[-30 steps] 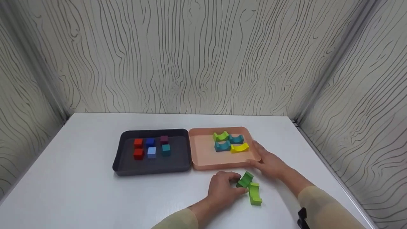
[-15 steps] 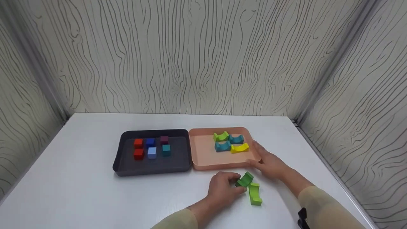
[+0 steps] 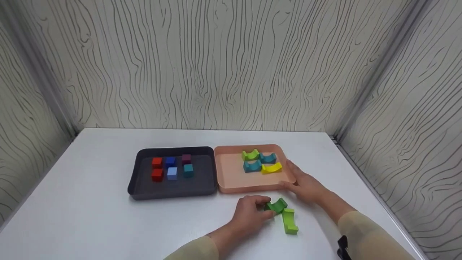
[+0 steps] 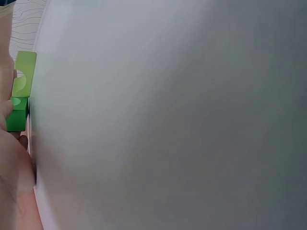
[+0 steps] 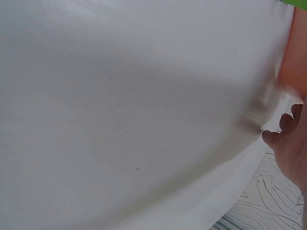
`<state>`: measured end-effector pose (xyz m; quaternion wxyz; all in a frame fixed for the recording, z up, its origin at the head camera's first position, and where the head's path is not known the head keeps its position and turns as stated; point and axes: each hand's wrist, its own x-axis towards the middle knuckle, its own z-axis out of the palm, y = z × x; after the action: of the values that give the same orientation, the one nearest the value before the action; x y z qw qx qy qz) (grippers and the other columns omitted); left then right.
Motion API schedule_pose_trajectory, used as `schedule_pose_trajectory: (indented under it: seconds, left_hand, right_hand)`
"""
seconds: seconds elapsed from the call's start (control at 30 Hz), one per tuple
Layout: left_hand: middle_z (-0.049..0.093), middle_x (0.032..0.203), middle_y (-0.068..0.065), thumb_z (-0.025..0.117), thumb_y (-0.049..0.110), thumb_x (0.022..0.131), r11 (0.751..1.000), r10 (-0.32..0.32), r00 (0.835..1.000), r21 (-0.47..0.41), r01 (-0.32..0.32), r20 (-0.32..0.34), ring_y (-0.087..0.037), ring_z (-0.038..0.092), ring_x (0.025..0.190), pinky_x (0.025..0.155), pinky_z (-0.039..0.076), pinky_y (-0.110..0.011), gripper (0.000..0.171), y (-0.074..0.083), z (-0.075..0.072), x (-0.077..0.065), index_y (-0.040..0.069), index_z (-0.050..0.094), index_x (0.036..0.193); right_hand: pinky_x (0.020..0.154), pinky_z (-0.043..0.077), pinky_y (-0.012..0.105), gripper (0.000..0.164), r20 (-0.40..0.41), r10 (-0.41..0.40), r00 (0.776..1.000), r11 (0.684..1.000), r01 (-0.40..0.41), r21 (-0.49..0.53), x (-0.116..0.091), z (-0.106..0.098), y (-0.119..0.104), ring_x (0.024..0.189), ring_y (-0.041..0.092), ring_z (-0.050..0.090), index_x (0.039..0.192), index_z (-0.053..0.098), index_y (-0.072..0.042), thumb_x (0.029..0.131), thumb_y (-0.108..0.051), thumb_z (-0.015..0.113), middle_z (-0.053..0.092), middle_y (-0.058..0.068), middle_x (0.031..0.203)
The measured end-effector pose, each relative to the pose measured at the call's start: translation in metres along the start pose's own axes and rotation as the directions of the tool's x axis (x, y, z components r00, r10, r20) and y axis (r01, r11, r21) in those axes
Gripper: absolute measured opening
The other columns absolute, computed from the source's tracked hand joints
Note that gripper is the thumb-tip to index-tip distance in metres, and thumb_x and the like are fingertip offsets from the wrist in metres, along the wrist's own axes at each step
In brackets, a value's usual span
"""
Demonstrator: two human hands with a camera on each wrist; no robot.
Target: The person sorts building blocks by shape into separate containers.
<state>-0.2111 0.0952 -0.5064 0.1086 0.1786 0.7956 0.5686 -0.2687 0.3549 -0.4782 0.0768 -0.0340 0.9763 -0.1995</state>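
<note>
My left hand (image 3: 249, 213) pinches a dark green block (image 3: 277, 206) with a scooped-out curve between thumb and fingers, at the table in front of the pink tray (image 3: 231, 184). A lime green curved block (image 3: 290, 221) lies right beside it, the two close at one corner. In the left wrist view the dark green block (image 4: 17, 115) and lime block (image 4: 25, 72) show at the left edge. My right hand (image 3: 306, 184) rests against the tray's right side near its front corner, fingers stretched along the wall. Inside that tray sit a lime block (image 3: 251, 155), two teal blocks (image 3: 252, 166) and a yellow block (image 3: 271, 168), all curved.
A dark grey tray (image 3: 173, 193) adjoins the pink tray on the left. It holds several small cubes, among them a red cube (image 3: 157, 175), a light blue cube (image 3: 172, 173) and a teal cube (image 3: 188, 170). Patterned walls (image 3: 202, 65) enclose the white table (image 3: 90, 216).
My left hand has drawn slightly left and down, and the dark green block has turned so that its curve faces more upward. My right hand stays at the pink tray.
</note>
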Motion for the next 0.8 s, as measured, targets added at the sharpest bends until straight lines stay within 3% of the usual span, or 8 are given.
schedule_pose_trajectory:
  seconds: [0.3, 0.47, 0.63, 0.8]
  left_hand:
    - [0.079, 0.108, 0.008, 0.087, 0.014, 0.088, 0.997, 0.040, 0.999, -0.068, -0.037, 0.037, -0.008, 0.069, 0.099, 0.089, 0.058, -0.029, 0.034, 0.002, -0.016, -0.006, 0.009, 0.081, 0.121]
    - [0.079, 0.104, 0.011, 0.084, 0.011, 0.090, 0.992, 0.113, 0.991, -0.066, -0.108, 0.077, -0.011, 0.071, 0.101, 0.089, 0.058, -0.030, 0.030, 0.006, -0.029, -0.009, 0.008, 0.081, 0.120]
    - [0.077, 0.107, 0.014, 0.084, 0.016, 0.092, 0.991, 0.123, 0.985, -0.059, -0.116, 0.125, -0.009, 0.069, 0.103, 0.096, 0.057, -0.035, 0.029, 0.017, -0.045, -0.009, 0.016, 0.082, 0.121]
    - [0.077, 0.107, 0.016, 0.084, 0.020, 0.094, 0.994, 0.110, 0.988, -0.039, -0.107, 0.107, -0.012, 0.067, 0.102, 0.096, 0.057, -0.031, 0.030, 0.029, -0.063, -0.002, 0.023, 0.082, 0.123]
  right_hand:
    - [0.117, 0.029, 0.075, 0.107, 0.005, -0.005, 1.000, 1.000, 0.005, 0.008, 0.000, 0.000, 0.000, 0.151, 0.052, 0.034, 0.173, 0.004, -0.021, 0.097, -0.077, 0.054, 0.022, 0.021, 0.174]
    - [0.118, 0.030, 0.072, 0.107, -0.003, -0.006, 1.000, 1.000, 0.006, 0.024, 0.001, 0.001, 0.002, 0.151, 0.049, 0.036, 0.173, 0.005, -0.022, 0.096, -0.077, 0.056, 0.022, 0.018, 0.174]
    - [0.118, 0.028, 0.073, 0.108, 0.001, -0.007, 1.000, 1.000, 0.007, 0.030, 0.001, 0.002, 0.002, 0.153, 0.049, 0.034, 0.173, 0.004, -0.022, 0.095, -0.078, 0.056, 0.020, 0.016, 0.176]
    - [0.118, 0.028, 0.073, 0.112, 0.010, 0.008, 1.000, 0.999, -0.009, 0.049, -0.001, 0.002, 0.002, 0.154, 0.048, 0.032, 0.173, 0.004, -0.023, 0.092, -0.081, 0.056, 0.018, 0.015, 0.176]
